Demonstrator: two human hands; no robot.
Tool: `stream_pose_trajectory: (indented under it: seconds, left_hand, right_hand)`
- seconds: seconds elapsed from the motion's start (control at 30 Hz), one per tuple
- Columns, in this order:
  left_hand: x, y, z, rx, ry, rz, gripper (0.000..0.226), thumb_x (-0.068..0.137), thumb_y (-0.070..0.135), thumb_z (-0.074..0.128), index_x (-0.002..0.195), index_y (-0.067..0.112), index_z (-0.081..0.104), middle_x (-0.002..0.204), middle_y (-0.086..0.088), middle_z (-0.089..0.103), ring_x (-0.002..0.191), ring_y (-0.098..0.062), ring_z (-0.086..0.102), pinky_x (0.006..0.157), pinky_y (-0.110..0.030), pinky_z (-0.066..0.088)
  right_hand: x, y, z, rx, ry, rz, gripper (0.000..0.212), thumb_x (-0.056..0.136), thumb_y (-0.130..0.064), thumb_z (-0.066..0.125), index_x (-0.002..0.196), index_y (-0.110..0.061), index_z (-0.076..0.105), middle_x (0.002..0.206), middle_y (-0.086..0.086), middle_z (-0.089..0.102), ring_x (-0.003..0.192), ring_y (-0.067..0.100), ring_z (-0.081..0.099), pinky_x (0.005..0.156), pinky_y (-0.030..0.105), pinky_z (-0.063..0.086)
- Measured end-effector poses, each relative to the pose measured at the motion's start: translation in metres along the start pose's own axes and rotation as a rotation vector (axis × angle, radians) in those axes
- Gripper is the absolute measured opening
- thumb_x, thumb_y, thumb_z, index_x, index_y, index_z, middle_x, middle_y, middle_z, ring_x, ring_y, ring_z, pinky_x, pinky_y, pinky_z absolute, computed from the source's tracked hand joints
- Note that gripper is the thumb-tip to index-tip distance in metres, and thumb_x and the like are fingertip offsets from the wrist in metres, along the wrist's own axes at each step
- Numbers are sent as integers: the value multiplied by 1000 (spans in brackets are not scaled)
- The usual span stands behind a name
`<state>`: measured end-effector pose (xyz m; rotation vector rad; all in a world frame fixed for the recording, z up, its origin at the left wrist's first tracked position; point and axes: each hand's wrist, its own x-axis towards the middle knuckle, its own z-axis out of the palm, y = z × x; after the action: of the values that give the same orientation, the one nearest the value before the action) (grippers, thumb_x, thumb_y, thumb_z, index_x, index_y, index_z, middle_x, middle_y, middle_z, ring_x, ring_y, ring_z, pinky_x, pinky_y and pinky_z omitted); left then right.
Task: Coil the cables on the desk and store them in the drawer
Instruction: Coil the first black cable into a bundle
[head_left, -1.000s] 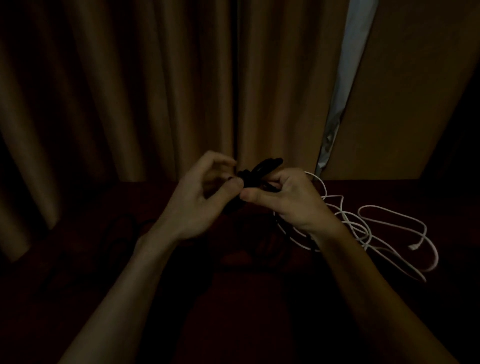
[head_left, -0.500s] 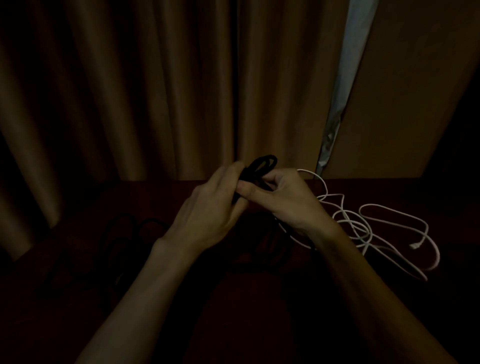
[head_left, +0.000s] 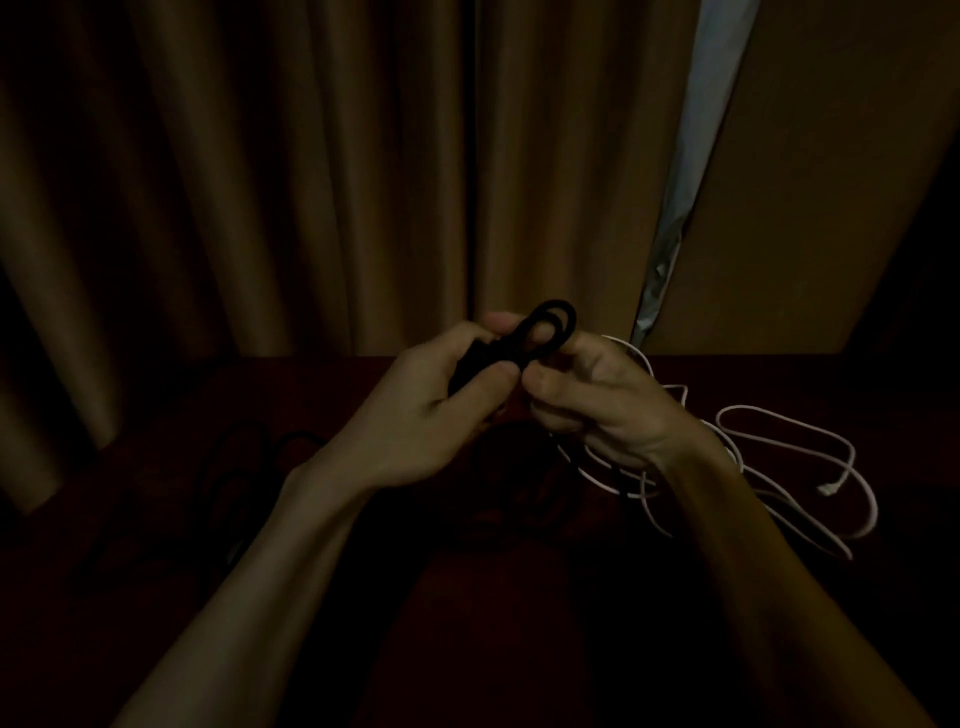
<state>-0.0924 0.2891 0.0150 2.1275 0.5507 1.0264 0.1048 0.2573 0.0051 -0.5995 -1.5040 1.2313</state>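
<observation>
- Head view: the left hand (head_left: 415, 410) has its fingers curled round a small coil of black cable (head_left: 566, 312), held up above the dark counter (head_left: 519, 597).
- The right hand (head_left: 597, 405) pinches the coil's loops from the right.
- A white cable (head_left: 779, 467) lies loose on the counter, right of and below the black cable.
- A curtain (head_left: 311, 182) hangs behind the black cable.

Two bare forearms reach forward from the lower edge, and the hands meet at centre. The left hand (head_left: 415, 410) curls fingers and thumb around a black cable (head_left: 560, 313). The right hand (head_left: 597, 405), fingers bent, pinches the same cable's loop.
</observation>
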Motion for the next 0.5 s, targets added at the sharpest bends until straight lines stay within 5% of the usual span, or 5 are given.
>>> stream_pose_trajectory:
  seconds: [0.1, 0.27, 0.37, 0.5]
  left_hand:
    - [-1, 3, -2, -97, -30, -70, 30, 97, 36, 58, 100, 6, 60, 70, 4, 64, 58, -10, 57, 54, -25, 46]
    - [-3, 3, -7, -222, -152, -120, 34, 95, 39, 63, 96, 4, 60, 68, -1, 64, 53, -12, 56, 50, -23, 43]
    - [-4, 5, -9, -309, -225, -123, 37, 92, 40, 54, 94, 3, 62, 71, -10, 63, 50, -13, 52, 51, -27, 41]
    - [-5, 6, -13, -379, -295, -159, 30, 92, 38, 55, 83, 13, 68, 71, -12, 62, 47, -13, 49, 48, -23, 39]
  right_hand:
    - [-3, -6, 0, -97, -14, -16, 40, 88, -4, 65, 126, -16, 65, 93, -4, 69, 61, 2, 49, 51, 17, 34]
    - [-6, -15, 3, -244, -3, -38, 35, 83, 2, 74, 114, -15, 69, 56, 6, 49, 49, 4, 48, 51, 16, 40]
    - [-8, -21, 10, -237, -34, -38, 41, 83, 6, 67, 120, -11, 62, 71, -5, 72, 63, 3, 69, 61, 13, 51]
    - [-7, -24, 13, -302, -117, 2, 54, 84, 3, 70, 134, -15, 59, 93, 1, 76, 86, 11, 75, 77, 16, 54]
